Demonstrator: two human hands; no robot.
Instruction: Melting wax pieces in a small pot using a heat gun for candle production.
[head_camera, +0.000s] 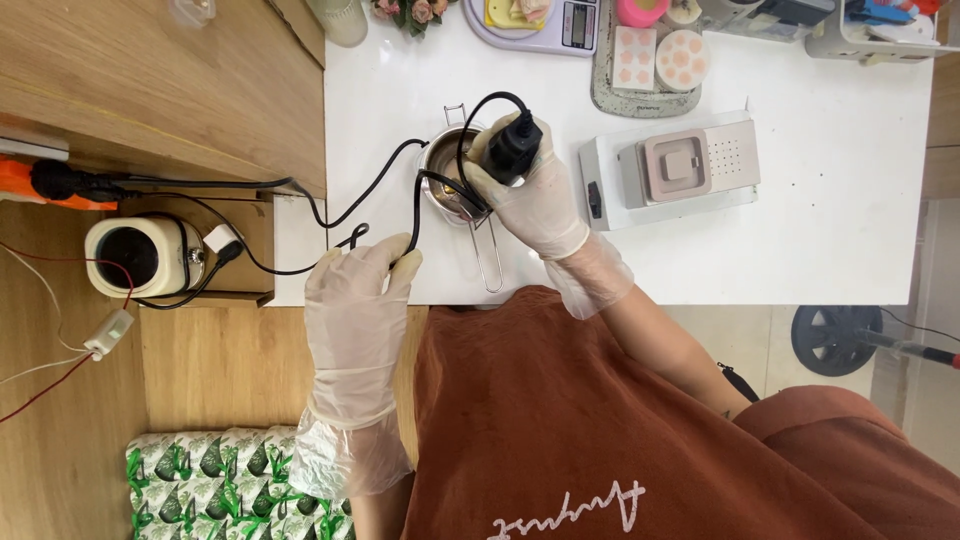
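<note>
Two gloved hands on the job: right hand (530, 195) has its fingers wrapped round a black tool (513, 148) over the small steel pot (447, 170) at mid worktop (800, 240); left hand (355, 300) pinches the black cord (415, 215) at the near edge.

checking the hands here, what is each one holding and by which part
The right hand grips a black tool around its body, over the small metal pot. The left hand holds the black cord at its fingertips.
</note>
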